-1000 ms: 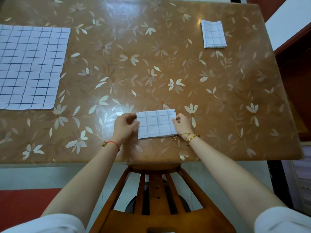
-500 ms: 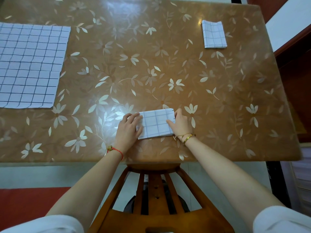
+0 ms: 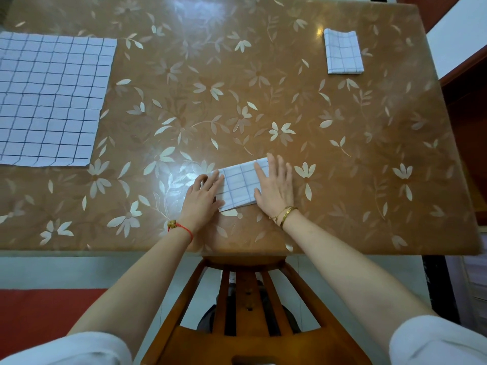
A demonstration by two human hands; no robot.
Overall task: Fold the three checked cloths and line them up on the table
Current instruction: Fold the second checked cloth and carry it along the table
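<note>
Two hands (image 3: pixel 203 197) (image 3: pixel 275 187) now press flat, fingers spread, on the lower-centre cloth (image 3: pixel 241 184), its folding evidently finished; one cloth (image 3: pixel 50 98) remains.

This looks like a room in a home. A bench (image 3: pixel 263 101) under a glossy brown cover printed with pale flowers stands with a wooden chair (image 3: pixel 245 325) pushed up at 6 o'clock. Pale floor tiles (image 3: pixel 66 272) and a red mat (image 3: pixel 39 314) lie at 7 o'clock, with dark wooden furniture (image 3: pixel 469 114) at 3 o'clock.
</note>
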